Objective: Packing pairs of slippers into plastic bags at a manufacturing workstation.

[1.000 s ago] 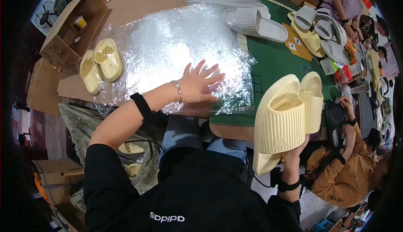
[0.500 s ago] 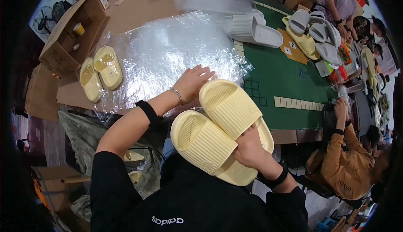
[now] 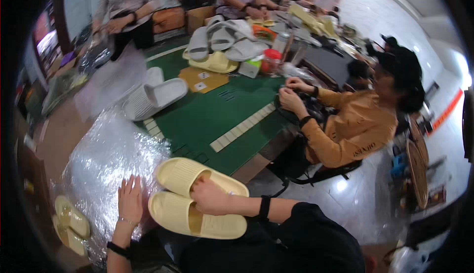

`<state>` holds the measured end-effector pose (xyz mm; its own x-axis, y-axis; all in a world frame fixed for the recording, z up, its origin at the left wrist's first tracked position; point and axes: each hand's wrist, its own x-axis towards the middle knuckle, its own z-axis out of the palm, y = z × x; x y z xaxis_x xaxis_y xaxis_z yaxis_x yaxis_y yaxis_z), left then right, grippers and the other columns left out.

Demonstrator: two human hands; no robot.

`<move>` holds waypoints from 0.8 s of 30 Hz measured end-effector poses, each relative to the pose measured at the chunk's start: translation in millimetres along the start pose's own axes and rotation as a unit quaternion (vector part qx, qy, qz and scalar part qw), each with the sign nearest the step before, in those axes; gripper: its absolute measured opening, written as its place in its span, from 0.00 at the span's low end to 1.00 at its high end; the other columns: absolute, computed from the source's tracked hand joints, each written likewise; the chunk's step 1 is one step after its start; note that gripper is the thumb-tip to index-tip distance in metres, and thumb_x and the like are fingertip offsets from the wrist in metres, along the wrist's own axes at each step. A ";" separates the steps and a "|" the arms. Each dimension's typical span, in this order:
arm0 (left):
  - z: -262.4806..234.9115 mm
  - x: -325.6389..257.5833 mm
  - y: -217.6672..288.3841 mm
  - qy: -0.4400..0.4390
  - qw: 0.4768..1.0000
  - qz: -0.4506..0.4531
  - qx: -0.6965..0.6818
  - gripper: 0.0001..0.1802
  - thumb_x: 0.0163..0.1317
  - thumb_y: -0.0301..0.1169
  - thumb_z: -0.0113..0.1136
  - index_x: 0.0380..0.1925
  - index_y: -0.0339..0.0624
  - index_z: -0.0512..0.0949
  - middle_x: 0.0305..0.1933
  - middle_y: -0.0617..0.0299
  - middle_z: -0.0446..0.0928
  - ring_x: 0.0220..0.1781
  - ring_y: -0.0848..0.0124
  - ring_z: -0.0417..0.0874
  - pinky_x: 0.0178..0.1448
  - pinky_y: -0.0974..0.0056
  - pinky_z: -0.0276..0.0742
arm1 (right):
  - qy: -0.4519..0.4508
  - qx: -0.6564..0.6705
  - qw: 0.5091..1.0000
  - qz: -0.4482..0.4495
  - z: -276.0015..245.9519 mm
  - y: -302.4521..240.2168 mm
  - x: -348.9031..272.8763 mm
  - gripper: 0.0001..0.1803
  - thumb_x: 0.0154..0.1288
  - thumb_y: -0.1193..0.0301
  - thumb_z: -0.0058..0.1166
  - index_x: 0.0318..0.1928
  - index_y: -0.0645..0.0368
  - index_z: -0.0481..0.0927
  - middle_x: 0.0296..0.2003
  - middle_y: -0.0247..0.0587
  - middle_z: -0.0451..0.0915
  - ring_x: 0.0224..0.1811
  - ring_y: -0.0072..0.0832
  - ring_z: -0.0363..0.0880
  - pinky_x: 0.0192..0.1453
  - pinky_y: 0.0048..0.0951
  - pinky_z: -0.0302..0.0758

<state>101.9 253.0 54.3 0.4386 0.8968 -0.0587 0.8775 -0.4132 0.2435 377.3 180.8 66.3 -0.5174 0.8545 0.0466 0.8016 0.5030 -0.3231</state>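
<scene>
My right hand (image 3: 210, 197) grips a pair of pale yellow slide sandals (image 3: 197, 198), fingers tucked under their straps, at the near edge of the table. My left hand (image 3: 130, 200) lies flat, fingers apart, on a crinkled clear plastic bag (image 3: 111, 159) spread over the table, just left of the sandals. A dark band sits on each wrist.
Another yellow pair (image 3: 70, 224) lies at the lower left. White slides (image 3: 154, 97) and a pile of grey and yellow ones (image 3: 222, 46) rest on the green table mat (image 3: 217, 115). A person in an orange top (image 3: 353, 125) sits at the right; other people stand at the far side.
The view swung up and right across the table. My right hand lowered the yellow pair from in front of the camera down beside my left hand, which stayed flat on the plastic.
</scene>
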 end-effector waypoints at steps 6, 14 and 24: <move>-6.5 5.6 -3.6 0.051 0.993 0.062 -0.084 0.26 0.68 0.32 0.35 0.65 0.34 0.57 0.71 0.49 0.54 0.73 0.48 0.48 0.74 0.46 0.37 | 0.048 -0.006 0.997 -0.062 -1.0 -13.6 7.1 0.17 0.52 0.62 0.54 0.33 0.64 0.80 0.40 0.47 0.77 0.49 0.40 0.72 0.52 0.39 0.65; -28.8 -2.8 28.1 0.055 0.988 0.111 -0.087 0.26 0.68 0.30 0.33 0.65 0.31 0.57 0.71 0.47 0.54 0.74 0.49 0.47 0.74 0.47 0.32 | 0.014 -0.016 1.000 -0.011 -11.7 -22.4 27.7 0.19 0.50 0.63 0.56 0.38 0.66 0.80 0.41 0.46 0.77 0.48 0.39 0.72 0.54 0.37 0.66; -38.6 -31.2 85.5 0.060 0.978 0.110 -0.168 0.26 0.68 0.31 0.32 0.65 0.31 0.57 0.70 0.46 0.55 0.73 0.45 0.48 0.74 0.45 0.34 | 0.107 0.013 0.994 -0.003 22.9 -27.6 75.0 0.14 0.47 0.66 0.56 0.33 0.62 0.80 0.38 0.49 0.77 0.44 0.42 0.74 0.49 0.38 0.67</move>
<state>155.8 195.8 114.3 0.5662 0.8123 0.1402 0.6423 -0.5414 0.5425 309.5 228.0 57.2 -0.4437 0.8614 0.2475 0.7897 0.5063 -0.3465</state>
